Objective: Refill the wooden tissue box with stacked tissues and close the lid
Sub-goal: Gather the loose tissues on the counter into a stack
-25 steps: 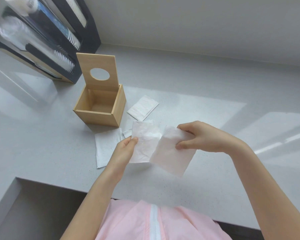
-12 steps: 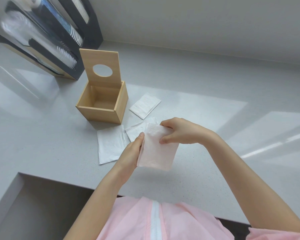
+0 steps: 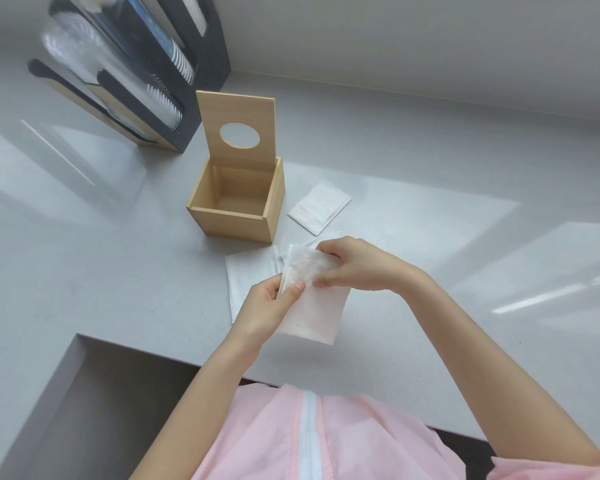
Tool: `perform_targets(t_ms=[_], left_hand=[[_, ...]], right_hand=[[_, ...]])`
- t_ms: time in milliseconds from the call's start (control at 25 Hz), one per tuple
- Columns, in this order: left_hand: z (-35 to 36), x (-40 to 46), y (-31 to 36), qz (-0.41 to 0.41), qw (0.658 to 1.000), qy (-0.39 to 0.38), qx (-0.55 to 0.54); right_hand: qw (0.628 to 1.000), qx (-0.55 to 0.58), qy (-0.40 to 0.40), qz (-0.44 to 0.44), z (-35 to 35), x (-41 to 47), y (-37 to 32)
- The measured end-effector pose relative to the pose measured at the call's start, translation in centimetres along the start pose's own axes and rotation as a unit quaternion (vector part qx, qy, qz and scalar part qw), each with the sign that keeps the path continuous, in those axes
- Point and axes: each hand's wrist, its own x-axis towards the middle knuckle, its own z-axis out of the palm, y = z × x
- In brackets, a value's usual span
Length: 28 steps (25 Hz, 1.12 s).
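The left hand pinches the near-left edge of a folded tissue, thumb on top and fingers curled under it. The right hand grips the same tissue along its far-right edge, thumb pressed on the upper face and fingertips tucked at the top corner. The tissue hangs between the two hands, lifted off the counter; it is thin, soft and faintly embossed, roughly rectangular, with its lower corner drooping free toward the person.

Just left of the left fingers, partly under them, a flat white tissue lies on the counter, and more white sheets show just beyond the held one. Beyond the right hand's fingers, set apart from them, lies a small folded tissue stack, square and textured.

Farther out, beyond and left of both hands, stands the wooden tissue box: pale smooth wood, square, open and with nothing seen inside. Its lid stands upright at the far side, with a round hole cut through it. Bare counter lies between box and fingers.

The grey speckled counter is wide and open to the right; its near edge steps back in a notch at the left. Far left, a dark cup dispenser holds stacked cups. A pink garment shows below.
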Motion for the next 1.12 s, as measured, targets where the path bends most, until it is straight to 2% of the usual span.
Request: perform_targets(t_ms=[160,360,440,640,720,840,1120], left_hand=[[-3.0,0.0,-0.3,-0.013,1.0,0.006,-0.015],[-7.6,0.5,-0.7,-0.042,0.997,0.056,-0.043],[-9.3,0.7,-0.9,-0.051,0.995,0.066,-0.047],[-12.5,1.2,-1.3,-0.054,0.995,0.064,-0.048],[-13.6,1.5,-1.4,-0.055,0.996,0.058,-0.044],[-15.0,2.1,-1.5,-0.057,0.996,0.051,-0.038],[-16.6,2.6,-1.9,-0.053,0.997,0.023,-0.042]], right_hand=[[0.997,0.069,0.034,-0.004,1.4,1.5,-1.3],[0.973,0.162,0.148,0.069,3.8,3.9,-2.2],[0.972,0.118,0.177,0.1,5.4,4.8,-2.5],[0.969,-0.035,0.165,0.18,9.4,6.4,-4.2],[0.959,-0.065,0.188,0.201,10.1,6.9,-5.1],[0.949,-0.065,0.215,0.221,10.6,7.6,-5.8],[0.948,-0.044,0.215,0.229,11.4,8.2,-5.9]])
